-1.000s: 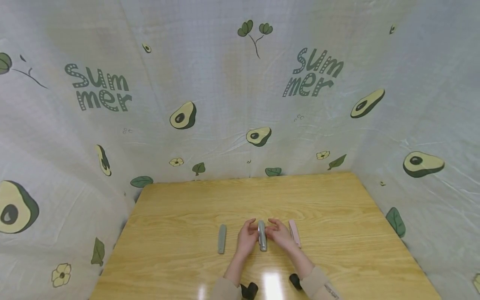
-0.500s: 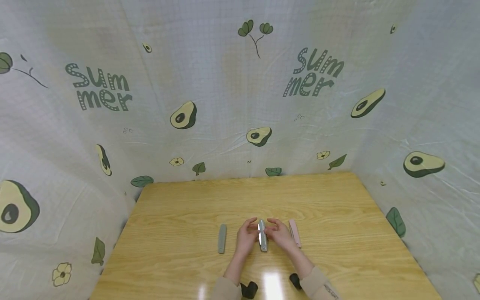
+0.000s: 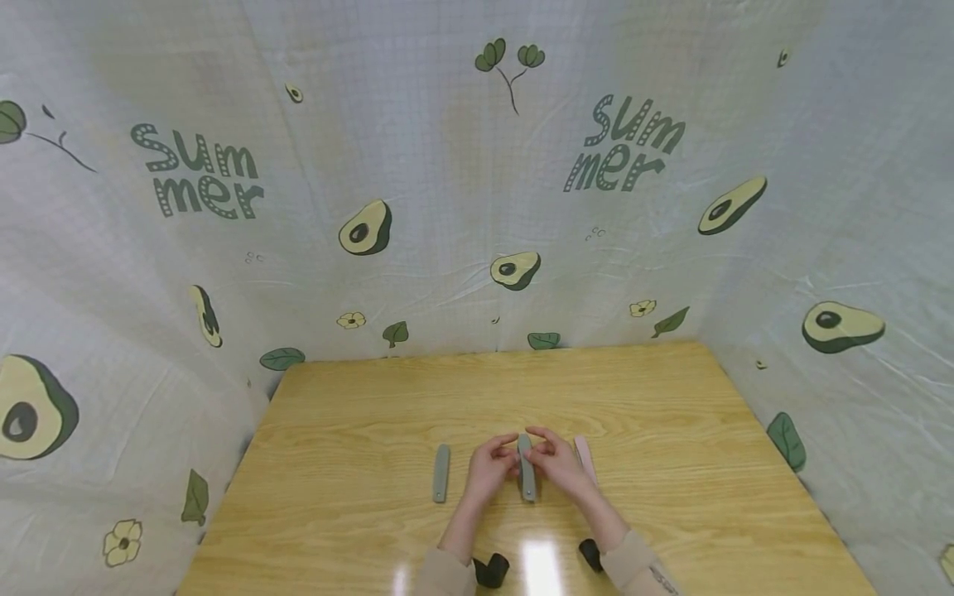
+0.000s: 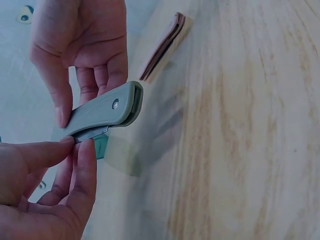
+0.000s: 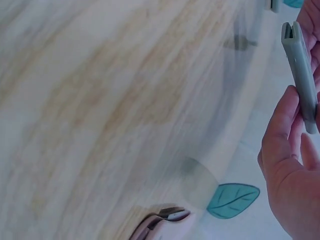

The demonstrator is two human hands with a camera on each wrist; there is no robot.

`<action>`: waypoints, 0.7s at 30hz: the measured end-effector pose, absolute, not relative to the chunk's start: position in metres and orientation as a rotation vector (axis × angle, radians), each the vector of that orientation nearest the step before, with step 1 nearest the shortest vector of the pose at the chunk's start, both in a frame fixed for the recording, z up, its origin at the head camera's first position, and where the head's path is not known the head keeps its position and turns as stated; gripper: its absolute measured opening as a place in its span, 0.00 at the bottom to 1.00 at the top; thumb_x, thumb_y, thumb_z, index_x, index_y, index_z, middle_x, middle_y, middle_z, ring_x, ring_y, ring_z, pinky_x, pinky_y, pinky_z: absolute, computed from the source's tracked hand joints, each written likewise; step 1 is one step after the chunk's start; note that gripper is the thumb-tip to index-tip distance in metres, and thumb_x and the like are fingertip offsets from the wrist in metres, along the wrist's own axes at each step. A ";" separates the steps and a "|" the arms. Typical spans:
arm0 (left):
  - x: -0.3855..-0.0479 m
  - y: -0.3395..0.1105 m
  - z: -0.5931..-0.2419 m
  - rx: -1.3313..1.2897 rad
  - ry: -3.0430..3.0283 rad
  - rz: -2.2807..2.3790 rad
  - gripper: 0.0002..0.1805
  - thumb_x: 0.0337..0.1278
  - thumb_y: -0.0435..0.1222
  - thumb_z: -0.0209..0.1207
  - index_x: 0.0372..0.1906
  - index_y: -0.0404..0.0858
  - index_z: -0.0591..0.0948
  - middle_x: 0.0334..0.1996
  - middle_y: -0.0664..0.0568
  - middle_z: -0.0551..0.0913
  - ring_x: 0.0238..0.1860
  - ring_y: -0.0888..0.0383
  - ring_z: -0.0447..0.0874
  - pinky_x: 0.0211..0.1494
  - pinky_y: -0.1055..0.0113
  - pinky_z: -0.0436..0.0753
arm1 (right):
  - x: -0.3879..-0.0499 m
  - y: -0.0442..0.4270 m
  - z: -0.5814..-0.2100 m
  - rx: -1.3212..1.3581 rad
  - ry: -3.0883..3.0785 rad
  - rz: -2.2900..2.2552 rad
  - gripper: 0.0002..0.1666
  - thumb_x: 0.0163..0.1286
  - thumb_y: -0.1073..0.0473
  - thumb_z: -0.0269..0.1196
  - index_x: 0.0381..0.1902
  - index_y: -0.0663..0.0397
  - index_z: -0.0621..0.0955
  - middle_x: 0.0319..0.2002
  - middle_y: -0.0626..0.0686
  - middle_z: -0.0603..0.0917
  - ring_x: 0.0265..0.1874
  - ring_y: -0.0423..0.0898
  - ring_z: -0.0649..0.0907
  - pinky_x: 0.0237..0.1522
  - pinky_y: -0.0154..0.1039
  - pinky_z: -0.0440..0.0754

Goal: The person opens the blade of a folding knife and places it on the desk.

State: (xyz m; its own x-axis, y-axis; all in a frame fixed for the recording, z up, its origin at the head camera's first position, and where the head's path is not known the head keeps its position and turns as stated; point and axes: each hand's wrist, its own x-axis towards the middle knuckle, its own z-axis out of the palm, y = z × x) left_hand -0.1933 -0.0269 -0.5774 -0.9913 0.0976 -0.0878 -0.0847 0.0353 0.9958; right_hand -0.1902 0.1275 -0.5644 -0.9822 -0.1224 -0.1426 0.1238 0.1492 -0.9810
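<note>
Between both hands is a grey-green folding knife point(image 3: 527, 476), raised above the wooden table. Its blade point(image 4: 91, 134) lies mostly inside the handle, with a strip of metal showing along one edge. My left hand point(image 3: 488, 469) pinches that strip between thumb and forefinger, as the left wrist view shows. Thumb and fingers of my right hand point(image 3: 559, 463) hold the handle near the end away from the pivot. In the right wrist view the knife point(image 5: 301, 75) appears edge-on, its slotted end upward, and the left hand is partly hidden behind it.
A second grey-green folding knife point(image 3: 441, 473) lies on the table point(image 3: 358, 480) to the left. To the right lies a pink folding knife point(image 3: 585, 458), partly covered by the right hand in the head view. A printed cloth point(image 3: 447, 165) hangs behind and at both sides.
The knife has turned in the hands: its shiny edge faced up before, and now the grey-green side of the handle does. Both hands have shifted slightly, the fingertips closer together.
</note>
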 end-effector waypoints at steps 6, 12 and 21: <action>-0.194 -0.029 -0.572 0.062 2.225 2.036 0.20 0.55 0.20 0.58 0.55 0.27 0.80 0.31 0.43 0.83 0.28 0.55 0.83 0.36 0.60 0.89 | -0.191 0.129 -0.560 -0.025 2.250 -1.912 0.25 0.69 0.67 0.60 0.64 0.64 0.73 0.33 0.55 0.80 0.30 0.46 0.82 0.37 0.47 0.86; -0.192 -0.030 -0.568 0.101 2.230 2.029 0.20 0.55 0.18 0.56 0.55 0.26 0.80 0.30 0.44 0.83 0.30 0.55 0.82 0.37 0.57 0.89 | -0.191 0.130 -0.558 -0.048 2.231 -1.913 0.24 0.69 0.67 0.60 0.63 0.64 0.74 0.33 0.54 0.78 0.30 0.46 0.82 0.37 0.48 0.86; -0.194 -0.030 -0.570 0.141 2.249 1.994 0.20 0.57 0.18 0.54 0.56 0.23 0.78 0.32 0.39 0.82 0.32 0.47 0.82 0.39 0.49 0.87 | -0.190 0.130 -0.555 -0.033 2.204 -1.921 0.24 0.69 0.67 0.60 0.62 0.65 0.74 0.33 0.54 0.76 0.29 0.45 0.81 0.35 0.47 0.87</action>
